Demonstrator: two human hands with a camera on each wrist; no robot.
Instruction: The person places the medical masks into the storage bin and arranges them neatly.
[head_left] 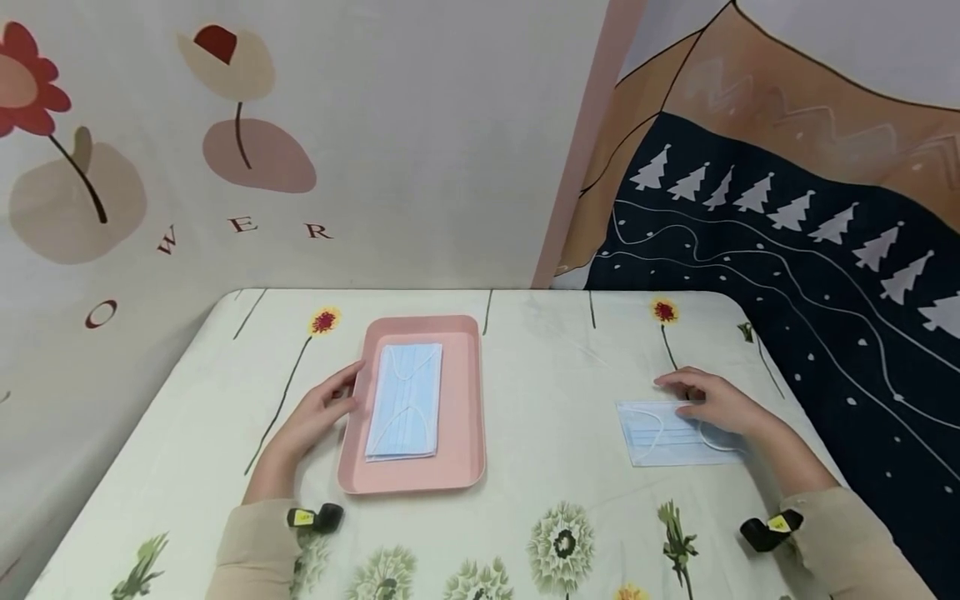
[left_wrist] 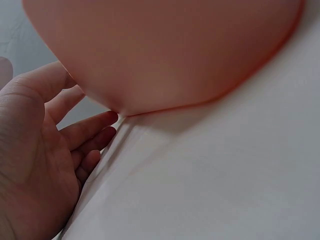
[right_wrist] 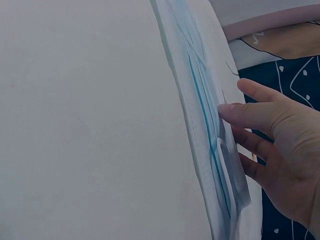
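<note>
A pink tray (head_left: 461,417) lies left of the middle of the table, with light-blue disposable face masks (head_left: 405,400) stacked lengthwise inside; how many cannot be told. My left hand (head_left: 318,412) touches the tray's left side with its fingertips, fingers fairly straight. In the left wrist view those fingers (left_wrist: 95,125) meet the pink outer wall (left_wrist: 165,55). To the right, another blue face mask (head_left: 671,437) lies flat and crosswise on the table. Over its upper right part is my right hand (head_left: 712,400), thumb at the mask's upper edge, the other fingers beyond it, loosely bent and spread from the thumb.
A white flower-printed cloth (head_left: 547,392) covers the table. Behind it hangs a pale printed curtain (head_left: 435,167), and at the right a dark blue cloth with white trees (head_left: 720,242). Both sleeves carry a small black device, the left one (head_left: 326,518) close below the tray.
</note>
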